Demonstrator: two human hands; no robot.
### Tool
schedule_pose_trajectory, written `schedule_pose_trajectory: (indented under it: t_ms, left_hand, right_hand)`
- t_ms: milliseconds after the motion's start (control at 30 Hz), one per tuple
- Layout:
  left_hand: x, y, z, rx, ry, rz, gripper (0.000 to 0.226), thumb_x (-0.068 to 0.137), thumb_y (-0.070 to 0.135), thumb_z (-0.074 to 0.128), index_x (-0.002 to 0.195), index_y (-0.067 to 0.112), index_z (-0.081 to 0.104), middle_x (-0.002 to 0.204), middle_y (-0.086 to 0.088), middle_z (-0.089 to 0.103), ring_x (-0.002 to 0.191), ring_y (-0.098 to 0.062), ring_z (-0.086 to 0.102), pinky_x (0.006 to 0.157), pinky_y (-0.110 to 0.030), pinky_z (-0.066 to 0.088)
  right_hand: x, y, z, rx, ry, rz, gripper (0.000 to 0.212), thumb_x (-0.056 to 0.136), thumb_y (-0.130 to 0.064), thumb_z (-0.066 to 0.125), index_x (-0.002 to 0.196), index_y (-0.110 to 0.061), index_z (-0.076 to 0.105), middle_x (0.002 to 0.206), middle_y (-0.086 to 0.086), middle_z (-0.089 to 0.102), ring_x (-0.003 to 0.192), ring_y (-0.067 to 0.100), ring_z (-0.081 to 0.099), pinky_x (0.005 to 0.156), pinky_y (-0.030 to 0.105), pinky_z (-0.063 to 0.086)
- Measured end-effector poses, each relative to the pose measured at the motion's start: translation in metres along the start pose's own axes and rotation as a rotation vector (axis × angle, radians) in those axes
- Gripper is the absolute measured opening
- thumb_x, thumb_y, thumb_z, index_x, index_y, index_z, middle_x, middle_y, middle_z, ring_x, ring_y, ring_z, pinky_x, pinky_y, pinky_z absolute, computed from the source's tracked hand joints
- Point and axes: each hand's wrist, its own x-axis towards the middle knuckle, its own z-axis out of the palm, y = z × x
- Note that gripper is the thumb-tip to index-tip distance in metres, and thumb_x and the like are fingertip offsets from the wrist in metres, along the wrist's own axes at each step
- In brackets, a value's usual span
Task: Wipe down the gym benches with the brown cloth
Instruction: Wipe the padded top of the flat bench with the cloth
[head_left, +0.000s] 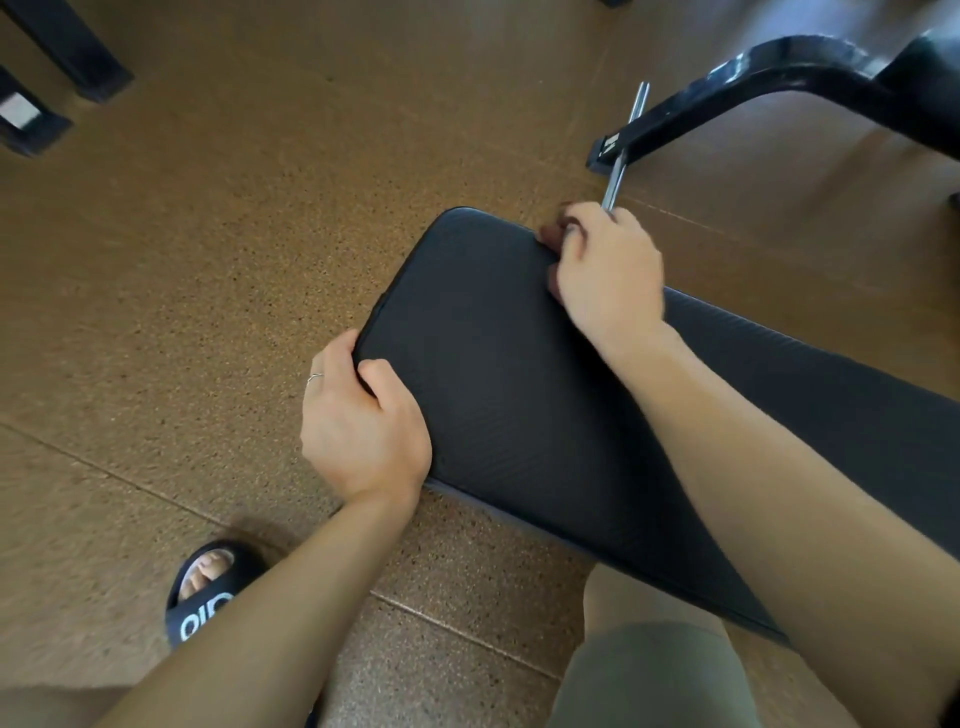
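A person leaned over one black padded gym bench (519, 374), the worktop of the job, on a speckled brown floor (208, 260). The left hand (363, 426) curled its grip round the pad's near corner, steadying it. The right hand (602, 270) bunched its grip on the brown cloth (551, 236), only a scrap showing at the far edge. The wipe appeared to be working the pad's end; next would likely come a stroke back along its length. Also visible: one black frame (753, 88), one sandal (208, 592).
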Motion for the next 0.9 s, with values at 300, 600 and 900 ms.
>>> schedule_pose_trajectory:
  t_ms: [300,600,900]
  left_hand:
    - [0.001,-0.002,-0.013,0.017,-0.117,0.073,0.06,0.094,0.034,0.024,0.142,0.017,0.057,0.142,-0.003,0.059,0.124,-0.028,0.056,0.1,-0.04,0.041]
    - [0.033,-0.004,-0.048,-0.101,-0.476,-0.086,0.049,0.108,0.042,0.025,0.138,0.031,0.062,0.13,0.008,0.06,0.124,-0.016,0.054,0.109,-0.036,0.041]
    - [0.058,-0.021,-0.053,-0.52,-0.682,-0.377,0.064,0.111,0.05,0.014,0.136,0.015,0.062,0.116,0.003,0.071,0.109,-0.007,0.063,0.099,-0.022,0.047]
  right_hand:
    - [-0.087,-0.036,-0.012,0.099,-0.088,-0.359,0.033,0.098,-0.014,0.05,0.125,-0.01,0.068,0.125,0.015,0.062,0.115,0.034,0.057,0.101,0.045,0.047]
    - [-0.127,-0.05,-0.013,0.032,-0.122,-0.363,0.038,0.101,-0.018,0.044,0.132,-0.012,0.064,0.136,0.017,0.058,0.123,0.034,0.053,0.109,0.046,0.045]
    - [-0.132,-0.106,0.011,0.133,-0.141,-0.598,0.027,0.095,-0.011,0.054,0.116,-0.01,0.071,0.121,0.013,0.064,0.113,0.031,0.056,0.102,0.048,0.045]
